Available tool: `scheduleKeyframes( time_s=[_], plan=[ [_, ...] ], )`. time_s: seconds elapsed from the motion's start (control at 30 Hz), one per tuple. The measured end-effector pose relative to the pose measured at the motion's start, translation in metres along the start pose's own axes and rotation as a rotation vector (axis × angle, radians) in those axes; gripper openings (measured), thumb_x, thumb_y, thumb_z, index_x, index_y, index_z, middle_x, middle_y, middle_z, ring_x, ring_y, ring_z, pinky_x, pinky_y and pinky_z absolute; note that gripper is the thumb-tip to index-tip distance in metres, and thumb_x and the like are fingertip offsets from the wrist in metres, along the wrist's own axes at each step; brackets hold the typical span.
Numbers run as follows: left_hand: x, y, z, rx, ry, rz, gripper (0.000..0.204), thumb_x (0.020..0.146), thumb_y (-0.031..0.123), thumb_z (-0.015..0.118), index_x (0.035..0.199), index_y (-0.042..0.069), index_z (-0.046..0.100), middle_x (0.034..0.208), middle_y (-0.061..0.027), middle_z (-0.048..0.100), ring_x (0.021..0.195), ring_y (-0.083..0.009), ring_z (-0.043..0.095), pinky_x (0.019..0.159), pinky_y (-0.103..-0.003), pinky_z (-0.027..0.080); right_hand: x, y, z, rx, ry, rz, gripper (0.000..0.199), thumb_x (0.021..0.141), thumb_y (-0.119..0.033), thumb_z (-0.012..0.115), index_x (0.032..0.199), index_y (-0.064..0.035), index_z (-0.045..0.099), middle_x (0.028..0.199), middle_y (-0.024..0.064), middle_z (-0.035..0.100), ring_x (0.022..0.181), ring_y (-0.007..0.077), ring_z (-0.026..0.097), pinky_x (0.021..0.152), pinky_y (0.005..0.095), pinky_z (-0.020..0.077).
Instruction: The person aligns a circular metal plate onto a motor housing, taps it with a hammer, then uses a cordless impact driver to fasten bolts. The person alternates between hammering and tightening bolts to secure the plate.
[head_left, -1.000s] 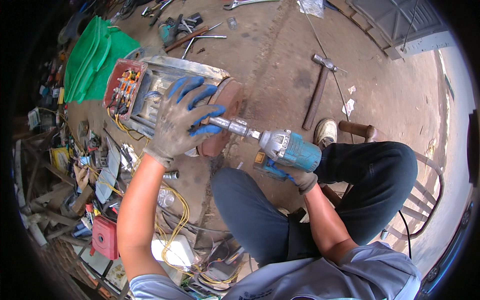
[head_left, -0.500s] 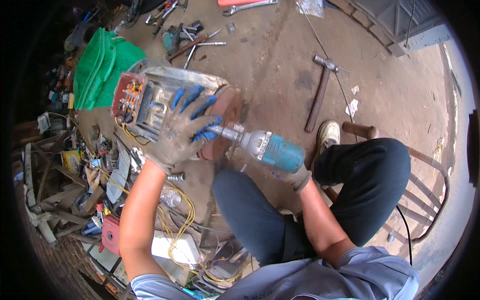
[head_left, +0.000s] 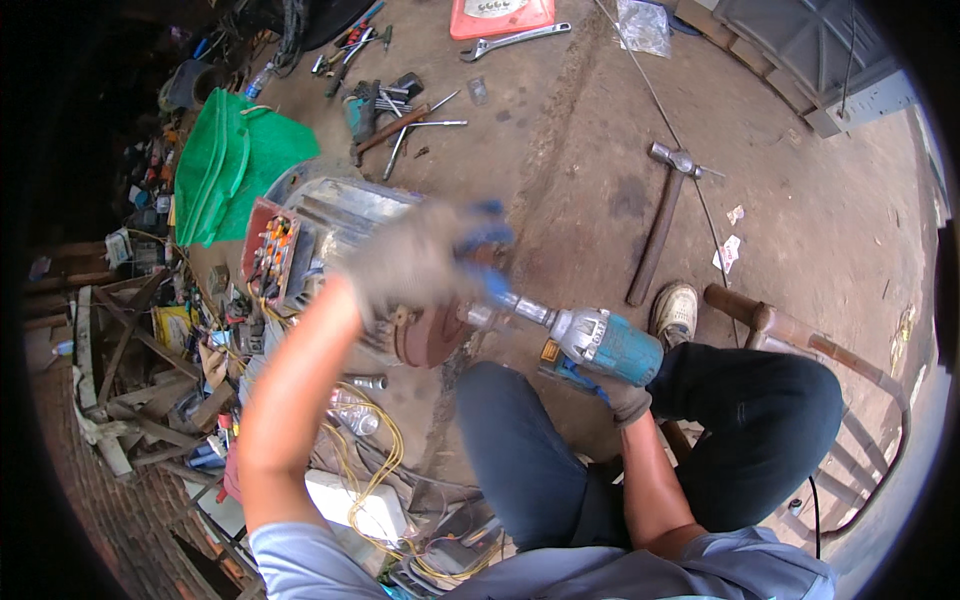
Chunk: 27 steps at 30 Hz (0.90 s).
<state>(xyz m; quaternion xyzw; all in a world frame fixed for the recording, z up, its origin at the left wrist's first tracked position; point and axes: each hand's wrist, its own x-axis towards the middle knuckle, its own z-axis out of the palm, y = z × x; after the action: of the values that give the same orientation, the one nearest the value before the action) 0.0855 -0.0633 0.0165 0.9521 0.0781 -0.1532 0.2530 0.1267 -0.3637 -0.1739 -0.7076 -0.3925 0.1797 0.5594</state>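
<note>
My right hand [head_left: 624,398] is wrapped round the handle of a teal cordless impact wrench [head_left: 622,350], which points left with a long socket [head_left: 530,308] on its nose. My gloved left hand [head_left: 420,255] is smeared by motion above the rusty round end [head_left: 432,335] of an electric motor. Its blue fingertips come close to the socket's tip; whether they touch it is unclear. The motor's grey finned body [head_left: 355,200] lies on the floor in front of me. Its open terminal box [head_left: 272,250] shows coloured wires and terminals. The socket stands apart from the motor's end.
A hammer [head_left: 660,225] lies at the right near my shoe [head_left: 675,310] and a metal-framed chair [head_left: 830,350]. Farther off are an adjustable wrench [head_left: 515,42] and a pile of hand tools [head_left: 395,115]. A green sheet [head_left: 235,160], yellow wires [head_left: 390,440] and scrap crowd the left.
The impact wrench has moved right and down, drawing its socket away from the motor's rusty end. My left hand has shifted right, off the motor's body. The whole view has shifted slightly.
</note>
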Motion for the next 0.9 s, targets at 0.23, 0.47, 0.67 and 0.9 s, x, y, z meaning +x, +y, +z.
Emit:
scheduleKeyframes(
  time_s=[0.23, 0.47, 0.67, 0.9],
  plan=[
    [0.129, -0.204, -0.020, 0.733, -0.378, -0.486, 0.041, 0.100, 0.033, 0.053, 0.128, 0.006, 0.065, 0.134, -0.0230, 0.065, 0.126, -0.0375, 0.061, 0.111, -0.047, 0.045, -0.002, 0.021, -0.018, 0.302, 0.141, 0.324, 0.035, 0.085, -0.017, 0.085, 0.117, -0.0120, 0.074, 0.111, 0.0057, 0.075, 0.105, 0.0224, 0.071, 0.089, 0.0356, 0.0556],
    [0.153, -0.273, 0.047, 0.661, -0.186, -0.659, 0.044, 0.102, 0.020, 0.036, 0.124, 0.004, 0.070, 0.136, -0.0226, 0.064, 0.126, -0.0374, 0.062, 0.109, -0.048, 0.048, 0.013, 0.058, -0.032, 0.121, 0.266, 0.373, 0.031, 0.085, -0.018, 0.083, 0.114, -0.0129, 0.075, 0.102, 0.0065, 0.074, 0.091, 0.0265, 0.071, 0.078, 0.0374, 0.0557],
    [0.147, -0.253, 0.031, 0.715, -0.162, -0.663, 0.042, 0.101, 0.021, 0.036, 0.117, 0.006, 0.072, 0.131, -0.0212, 0.067, 0.122, -0.0369, 0.065, 0.105, -0.048, 0.050, 0.102, 0.108, -0.025, -0.065, 0.367, 0.220, 0.030, 0.092, -0.018, 0.075, 0.121, -0.0130, 0.073, 0.116, 0.0108, 0.071, 0.105, 0.0322, 0.068, 0.090, 0.0417, 0.0532],
    [0.147, -0.163, -0.042, 0.568, 0.068, -0.578, 0.047, 0.084, 0.033, 0.072, 0.124, 0.010, 0.067, 0.120, -0.0206, 0.071, 0.103, -0.0350, 0.071, 0.090, -0.047, 0.056, 0.180, 0.143, 0.000, -0.666, 0.188, -0.261, 0.037, 0.098, -0.009, 0.064, 0.135, -0.0106, 0.064, 0.128, 0.0131, 0.066, 0.121, 0.0329, 0.061, 0.103, 0.0428, 0.0504]
  ],
)
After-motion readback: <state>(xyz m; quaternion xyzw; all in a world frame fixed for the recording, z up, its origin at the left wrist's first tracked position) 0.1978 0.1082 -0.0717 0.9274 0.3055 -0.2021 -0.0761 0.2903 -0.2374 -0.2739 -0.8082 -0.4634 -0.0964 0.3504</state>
